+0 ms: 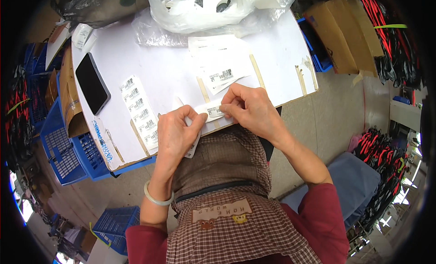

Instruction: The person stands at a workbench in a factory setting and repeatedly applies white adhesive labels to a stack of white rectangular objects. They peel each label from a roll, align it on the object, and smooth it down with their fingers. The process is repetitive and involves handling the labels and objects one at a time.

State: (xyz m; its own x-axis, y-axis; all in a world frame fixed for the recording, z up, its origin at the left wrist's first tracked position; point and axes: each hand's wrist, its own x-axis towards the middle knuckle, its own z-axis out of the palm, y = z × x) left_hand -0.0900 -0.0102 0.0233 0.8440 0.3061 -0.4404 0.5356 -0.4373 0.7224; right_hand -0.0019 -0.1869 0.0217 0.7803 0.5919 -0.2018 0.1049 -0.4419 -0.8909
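A small white barcode label [214, 112] lies between my hands near the table's front edge. My left hand [175, 130] is closed in a pinch at the label's left end. A white label strip [192, 149] hangs over the edge beneath that hand; whether it joins the label is hidden. At the label's right end, the thumb and fingers of my right hand [250, 108] pinch it. Just beyond are overlapping white paper sheets [221, 59], with a barcode on the nearest one. Left of my left hand, a long strip of barcode labels [140, 112] rests flat on the table.
A black phone [93, 83] lies on the left of the white table [172, 64]. Clear plastic bags [218, 14] holding white papers sit at the back. Blue crates [63, 146] stand at the left, a cardboard box [343, 34] at the back right. Tan tape strips mark the tabletop.
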